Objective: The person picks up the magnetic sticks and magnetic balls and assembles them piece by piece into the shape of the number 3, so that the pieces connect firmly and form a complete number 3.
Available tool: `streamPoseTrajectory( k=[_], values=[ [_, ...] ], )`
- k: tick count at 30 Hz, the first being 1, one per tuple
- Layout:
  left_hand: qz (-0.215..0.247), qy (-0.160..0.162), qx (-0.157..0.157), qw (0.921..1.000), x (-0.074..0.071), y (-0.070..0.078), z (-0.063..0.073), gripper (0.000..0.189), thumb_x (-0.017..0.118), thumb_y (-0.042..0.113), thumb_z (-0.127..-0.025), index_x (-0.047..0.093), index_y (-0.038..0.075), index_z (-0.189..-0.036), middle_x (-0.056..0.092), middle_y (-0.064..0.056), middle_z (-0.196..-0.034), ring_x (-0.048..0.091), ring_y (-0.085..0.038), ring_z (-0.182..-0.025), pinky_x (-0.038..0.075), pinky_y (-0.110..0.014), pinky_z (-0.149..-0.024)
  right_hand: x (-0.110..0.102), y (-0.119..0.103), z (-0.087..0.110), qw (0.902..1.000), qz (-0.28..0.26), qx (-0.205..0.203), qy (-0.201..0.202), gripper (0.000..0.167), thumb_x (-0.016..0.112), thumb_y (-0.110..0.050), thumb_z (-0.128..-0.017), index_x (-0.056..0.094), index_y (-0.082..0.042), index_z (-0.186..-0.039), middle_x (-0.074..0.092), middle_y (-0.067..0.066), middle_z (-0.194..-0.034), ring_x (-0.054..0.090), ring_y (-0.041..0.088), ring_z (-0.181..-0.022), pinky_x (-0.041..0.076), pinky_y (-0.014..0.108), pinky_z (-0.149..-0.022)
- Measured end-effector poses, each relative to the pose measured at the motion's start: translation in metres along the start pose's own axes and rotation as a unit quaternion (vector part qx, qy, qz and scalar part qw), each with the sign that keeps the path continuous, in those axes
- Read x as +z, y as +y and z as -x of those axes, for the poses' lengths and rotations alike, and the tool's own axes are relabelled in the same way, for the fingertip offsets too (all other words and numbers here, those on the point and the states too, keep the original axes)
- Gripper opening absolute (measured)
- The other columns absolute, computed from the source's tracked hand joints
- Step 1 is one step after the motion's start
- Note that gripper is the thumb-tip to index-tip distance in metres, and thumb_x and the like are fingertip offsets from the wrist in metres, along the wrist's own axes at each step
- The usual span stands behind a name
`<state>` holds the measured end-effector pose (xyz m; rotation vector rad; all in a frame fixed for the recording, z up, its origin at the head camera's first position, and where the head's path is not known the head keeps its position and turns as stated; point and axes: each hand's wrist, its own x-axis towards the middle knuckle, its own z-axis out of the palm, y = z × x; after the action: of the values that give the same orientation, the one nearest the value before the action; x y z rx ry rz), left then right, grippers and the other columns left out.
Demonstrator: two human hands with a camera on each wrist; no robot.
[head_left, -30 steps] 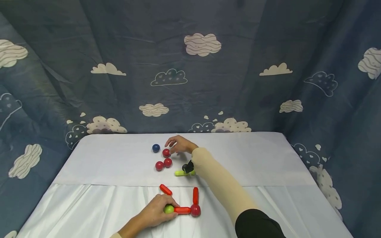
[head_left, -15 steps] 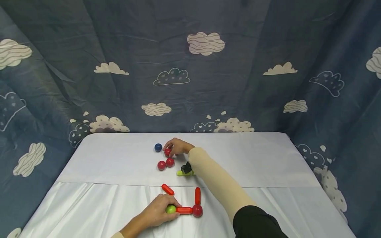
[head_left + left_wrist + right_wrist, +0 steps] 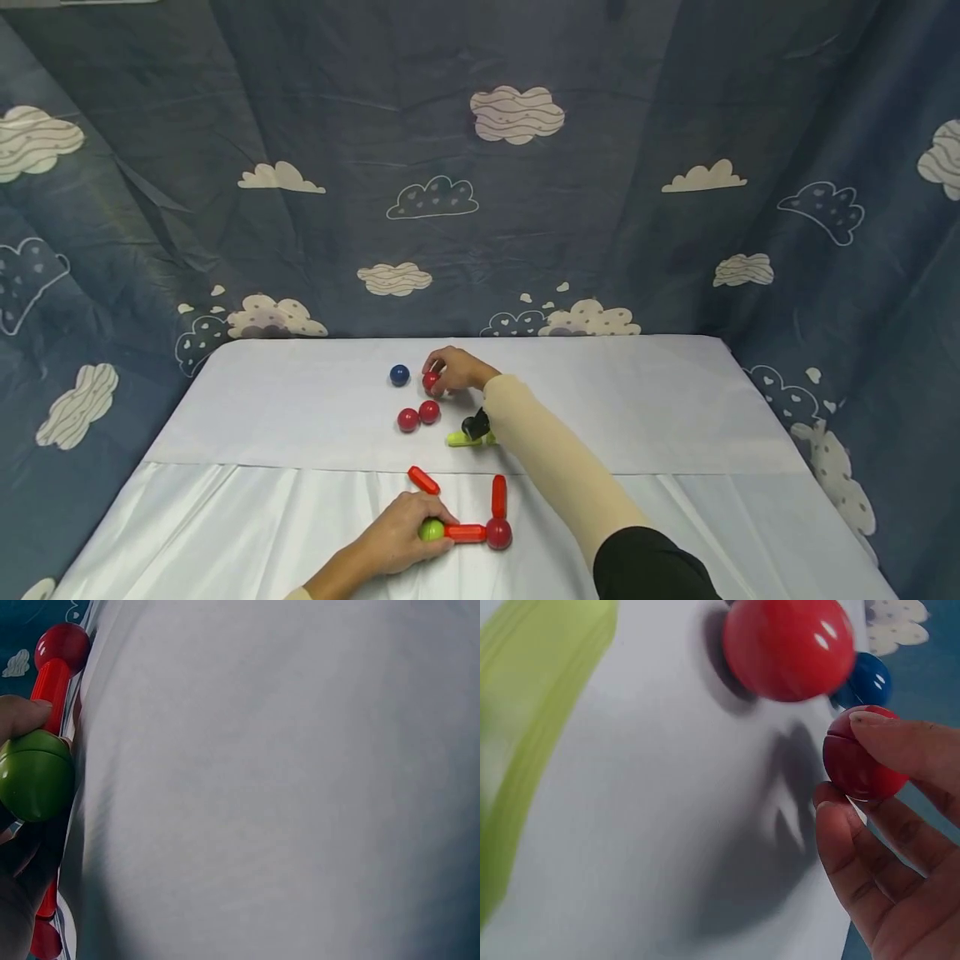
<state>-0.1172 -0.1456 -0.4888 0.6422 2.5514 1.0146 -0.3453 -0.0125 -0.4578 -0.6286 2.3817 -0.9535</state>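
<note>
In the head view my left hand grips the joint of a green ball and a red stick. At that stick's other end sits a red ball, from which an upright-lying red stick points away. Another red stick shows beyond my left fingers; whether it touches the green ball is hidden. My right hand pinches a red ball between thumb and fingers, just above the cloth. The left wrist view shows my thumb on the stick beside the green ball.
Two loose red balls lie side by side on the white cloth. A dark blue ball lies left of my right hand. Yellow-green sticks lie under my right wrist, partly hidden by the black wrist camera. A cloud-print curtain hangs behind.
My right hand has closed its fingers on the red ball and drawn it slightly right, away from the blue ball. The left hand keeps its grip with little movement.
</note>
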Motion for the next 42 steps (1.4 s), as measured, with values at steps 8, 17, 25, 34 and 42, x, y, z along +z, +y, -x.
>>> streamPoseTrajectory(
  k=[8,17,25,34,42],
  values=[
    [-0.008,0.009,0.010,0.9999,0.002,0.004,0.000,0.016,0.075,0.026,-0.082,0.074,0.019,-0.096,0.061,0.018,-0.087,0.046,-0.002,-0.080,0.040,-0.024,-0.072,-0.017,0.016,0.026,0.9965,-0.059,-0.037,0.046,0.035,0.075,-0.004,-0.079,0.063,-0.002,-0.111,0.065,0.012,-0.103,0.061,0.017,-0.086,0.051,0.026,-0.073],
    [-0.017,0.015,0.027,0.9994,0.002,0.006,0.001,0.015,0.075,0.025,-0.082,0.074,0.019,-0.095,0.063,0.016,-0.088,0.047,-0.002,-0.080,0.041,-0.027,-0.074,-0.021,0.031,0.051,0.9907,-0.107,0.000,0.084,0.030,0.075,-0.013,-0.083,0.066,-0.006,-0.112,0.063,0.008,-0.103,0.060,0.016,-0.086,0.049,0.026,-0.076],
    [-0.031,0.022,0.028,0.9989,0.003,0.006,0.003,0.015,0.076,0.025,-0.082,0.074,0.020,-0.095,0.063,0.017,-0.089,0.048,-0.005,-0.083,0.040,-0.031,-0.077,-0.017,0.039,0.074,0.9792,-0.180,0.002,0.094,0.029,0.073,-0.012,-0.085,0.062,-0.002,-0.110,0.064,0.010,-0.100,0.066,0.016,-0.077,0.054,0.029,-0.073],
    [-0.028,0.024,0.032,0.9988,0.003,0.007,0.001,0.015,0.076,0.026,-0.082,0.073,0.020,-0.096,0.063,0.016,-0.089,0.047,-0.006,-0.083,0.040,-0.030,-0.076,-0.008,0.053,0.103,0.9716,-0.219,-0.016,0.087,0.027,0.063,-0.015,-0.093,0.064,0.001,-0.115,0.067,0.009,-0.093,0.065,0.020,-0.077,0.054,0.035,-0.076],
    [-0.026,0.021,0.031,0.9989,0.002,0.007,0.002,0.015,0.076,0.026,-0.082,0.074,0.019,-0.095,0.064,0.016,-0.088,0.047,-0.005,-0.083,0.039,-0.028,-0.074,0.002,0.066,0.125,0.9659,-0.247,-0.031,0.071,0.023,0.060,-0.013,-0.094,0.061,0.004,-0.110,0.065,0.009,-0.090,0.061,0.018,-0.071,0.053,0.032,-0.068]
  ],
)
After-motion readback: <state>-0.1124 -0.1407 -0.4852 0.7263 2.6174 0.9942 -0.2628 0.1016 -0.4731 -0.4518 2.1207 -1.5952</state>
